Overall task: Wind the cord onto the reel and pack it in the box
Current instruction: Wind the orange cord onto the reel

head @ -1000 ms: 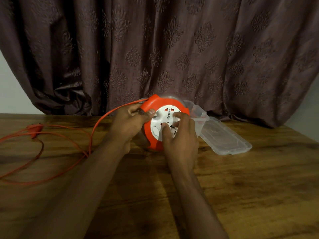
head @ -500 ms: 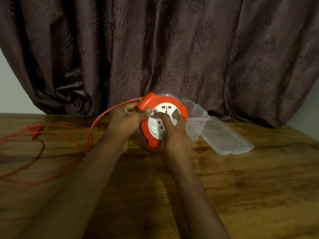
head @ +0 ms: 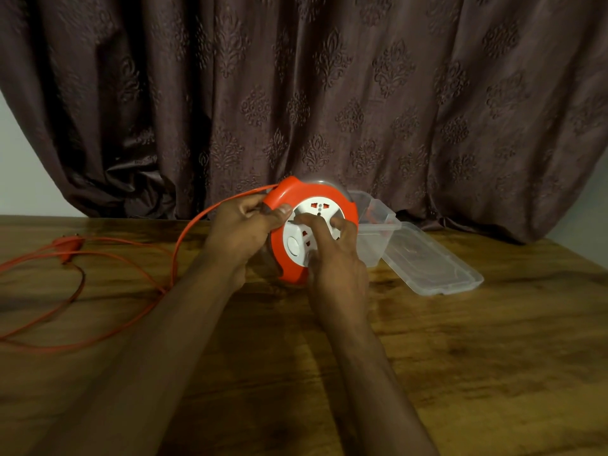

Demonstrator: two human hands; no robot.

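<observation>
While both hands work on it, the reel (head: 312, 232) stands on edge just above the counter (head: 427, 357), near the middle of the view. Its outer ring is orange; its round inner face is white, with red-lined socket openings and 1 round white button low on the left of that face. A pale, glossy rim shows behind the orange ring at the top.

Gripping the reel's upper left rim, the left hand (head: 241, 230) has its fingers curled over the edge and its thumb pressed on the front of the orange ring. At the white face, the right hand (head: 335, 258) has bent fingers hooked onto the hub (its grip covers the lower right part of the sockets).

From the top left of the reel the orange cord (head: 184, 238) runs out past the left hand, arcs down to the counter and lies there in several loose loops toward the left edge. Its plug (head: 67, 245) rests on the wood among those loops, well apart from the reel.

Just behind and right of the reel stands the clear plastic box (head: 375, 235), open, with its lid (head: 431, 261) lying flat on the counter to the right. A dark patterned curtain (head: 329, 93) hangs behind everything.
</observation>
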